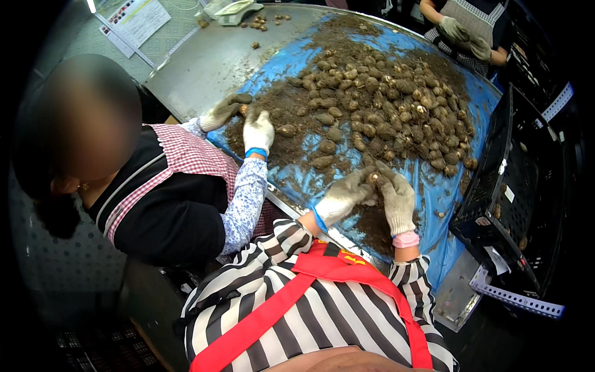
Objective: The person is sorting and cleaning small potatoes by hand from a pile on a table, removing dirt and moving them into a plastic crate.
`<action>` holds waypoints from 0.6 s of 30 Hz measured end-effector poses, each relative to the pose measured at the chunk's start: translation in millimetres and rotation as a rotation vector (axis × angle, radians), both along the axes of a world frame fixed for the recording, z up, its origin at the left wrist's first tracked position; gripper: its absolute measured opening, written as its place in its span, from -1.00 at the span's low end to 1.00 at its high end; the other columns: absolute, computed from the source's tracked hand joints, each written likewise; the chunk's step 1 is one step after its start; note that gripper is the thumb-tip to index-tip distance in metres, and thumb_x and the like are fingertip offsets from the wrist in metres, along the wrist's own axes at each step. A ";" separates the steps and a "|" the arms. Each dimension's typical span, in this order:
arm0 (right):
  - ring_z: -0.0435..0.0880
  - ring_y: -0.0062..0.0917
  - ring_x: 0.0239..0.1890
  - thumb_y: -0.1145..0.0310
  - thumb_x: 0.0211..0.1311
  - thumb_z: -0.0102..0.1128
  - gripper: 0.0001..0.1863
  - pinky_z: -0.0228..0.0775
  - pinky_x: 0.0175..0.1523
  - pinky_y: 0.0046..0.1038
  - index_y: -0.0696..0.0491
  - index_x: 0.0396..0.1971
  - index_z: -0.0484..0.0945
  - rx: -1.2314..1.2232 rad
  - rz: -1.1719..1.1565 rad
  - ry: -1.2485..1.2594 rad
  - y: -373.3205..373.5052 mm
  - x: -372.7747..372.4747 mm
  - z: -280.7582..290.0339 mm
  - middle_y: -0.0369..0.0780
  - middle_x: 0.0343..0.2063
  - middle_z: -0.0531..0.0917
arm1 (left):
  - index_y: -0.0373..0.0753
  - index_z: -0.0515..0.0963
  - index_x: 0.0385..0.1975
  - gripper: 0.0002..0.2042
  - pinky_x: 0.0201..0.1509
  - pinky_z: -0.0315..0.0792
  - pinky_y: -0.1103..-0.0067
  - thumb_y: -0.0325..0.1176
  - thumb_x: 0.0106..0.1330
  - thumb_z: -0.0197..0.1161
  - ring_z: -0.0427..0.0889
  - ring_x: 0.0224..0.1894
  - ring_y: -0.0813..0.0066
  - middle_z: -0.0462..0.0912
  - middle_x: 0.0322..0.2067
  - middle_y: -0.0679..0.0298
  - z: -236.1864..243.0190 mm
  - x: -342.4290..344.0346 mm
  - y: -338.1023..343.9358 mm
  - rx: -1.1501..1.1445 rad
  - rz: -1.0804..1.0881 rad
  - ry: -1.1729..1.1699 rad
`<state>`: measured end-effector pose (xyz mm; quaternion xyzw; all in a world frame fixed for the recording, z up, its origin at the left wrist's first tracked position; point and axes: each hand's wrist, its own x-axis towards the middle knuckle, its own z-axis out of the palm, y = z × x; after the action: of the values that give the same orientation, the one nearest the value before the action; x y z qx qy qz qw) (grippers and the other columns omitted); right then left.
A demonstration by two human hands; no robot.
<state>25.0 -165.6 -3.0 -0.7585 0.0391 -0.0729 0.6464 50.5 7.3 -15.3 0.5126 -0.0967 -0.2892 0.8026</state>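
Note:
My left hand (344, 196) and my right hand (395, 193) wear soiled white work gloves and meet over the near edge of the blue sheet. Between their fingertips is a small brown tuber (373, 178) with a pale spot, gripped from both sides. Beyond my hands spreads a large heap of taro-like tubers (396, 102), brown, rounded and caked with soil and root hairs. Loose dark soil (375, 232) lies under my gloves. My fingers partly cover the tuber.
To my left a person in a checked apron holds a tuber in gloved hands (257, 131). Another gloved person (462, 34) stands across the metal table (195, 68). Black crates (496, 180) stand at the right. A scale (238, 12) sits at the far left.

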 end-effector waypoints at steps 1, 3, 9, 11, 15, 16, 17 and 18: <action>0.70 -0.33 0.02 0.48 0.32 0.23 -0.69 0.49 0.14 -0.42 0.17 0.03 0.70 -0.012 -0.032 -0.044 1.1 -1.1 -5.7 -0.08 -0.04 0.74 | -0.40 0.09 0.49 -0.35 0.07 0.54 0.57 -0.45 0.45 0.15 0.59 -0.06 0.55 0.53 0.05 0.24 0.8 -2.1 -2.2 -0.014 -0.003 0.016; 0.72 -0.36 -0.03 0.59 0.27 0.24 -0.72 0.51 0.09 -0.43 0.18 -0.04 0.72 -0.034 -0.099 -0.128 2.3 -0.5 -15.3 -0.11 -0.08 0.75 | -0.38 0.12 0.49 -0.39 0.04 0.56 0.59 -0.51 0.45 0.10 0.60 -0.08 0.58 0.54 0.05 0.25 1.1 -2.8 -4.8 0.029 0.010 -0.002; 0.75 -0.38 -0.16 0.68 0.11 0.32 -0.84 0.57 -0.02 -0.39 0.17 -0.31 0.70 -0.125 -0.205 -0.374 1.4 -8.0 -5.1 -0.15 -0.24 0.76 | -0.37 0.18 0.46 -0.44 0.01 0.57 0.62 -0.47 0.48 0.07 0.60 0.09 0.53 0.54 0.18 0.19 10.5 -10.7 -20.8 -0.230 0.040 0.136; 0.75 -0.37 -0.18 0.68 0.11 0.32 -0.85 0.57 -0.06 -0.39 0.15 -0.32 0.70 -0.243 -0.073 -0.366 -5.4 -17.2 6.3 -0.15 -0.28 0.76 | -0.33 0.21 0.44 -0.48 -0.08 0.58 0.65 -0.45 0.50 0.07 0.63 0.10 0.47 0.52 0.23 0.16 -4.0 -12.5 -19.2 -0.235 0.088 0.253; 0.71 -0.33 -0.31 0.58 0.09 0.40 -0.90 0.52 -0.19 -0.40 0.16 -0.36 0.67 -0.381 0.052 -0.157 -24.8 -37.4 -2.1 -0.13 -0.37 0.73 | -0.29 0.27 0.40 -0.51 -0.10 0.59 0.69 -0.40 0.49 0.11 0.65 -0.11 0.56 0.57 0.10 0.27 4.4 5.1 -14.9 -0.074 0.001 0.195; 0.70 -0.32 -0.33 0.55 0.09 0.42 -0.89 0.51 -0.20 -0.40 0.16 -0.36 0.68 -0.394 0.044 -0.037 -29.4 -43.2 1.6 -0.13 -0.38 0.73 | -0.28 0.29 0.38 -0.50 -0.09 0.58 0.69 -0.37 0.47 0.15 0.63 -0.18 0.60 0.57 0.04 0.32 9.7 6.3 -14.6 -0.028 -0.039 0.159; 0.67 -0.37 -0.34 0.48 0.12 0.44 -0.81 0.49 -0.20 -0.38 0.17 -0.26 0.70 -0.509 0.059 0.116 -42.2 -43.5 1.8 -0.16 -0.39 0.72 | -0.29 0.30 0.38 -0.49 -0.09 0.58 0.69 -0.36 0.46 0.17 0.62 -0.20 0.62 0.57 0.02 0.33 12.1 3.5 -13.8 -0.068 -0.057 0.136; 0.68 -0.39 -0.30 0.49 0.13 0.43 -0.78 0.50 -0.16 -0.38 0.18 -0.20 0.69 -0.426 0.016 0.126 -44.7 -43.4 4.3 -0.16 -0.34 0.72 | -0.29 0.31 0.37 -0.49 -0.09 0.58 0.69 -0.34 0.45 0.19 0.60 -0.21 0.65 0.57 -0.01 0.35 13.9 2.0 -13.0 -0.108 -0.078 0.109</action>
<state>-18.4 -210.3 1.4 -0.8813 0.0570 -0.0269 0.4683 52.4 -5.8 -1.4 0.4481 -0.0881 -0.3419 0.8213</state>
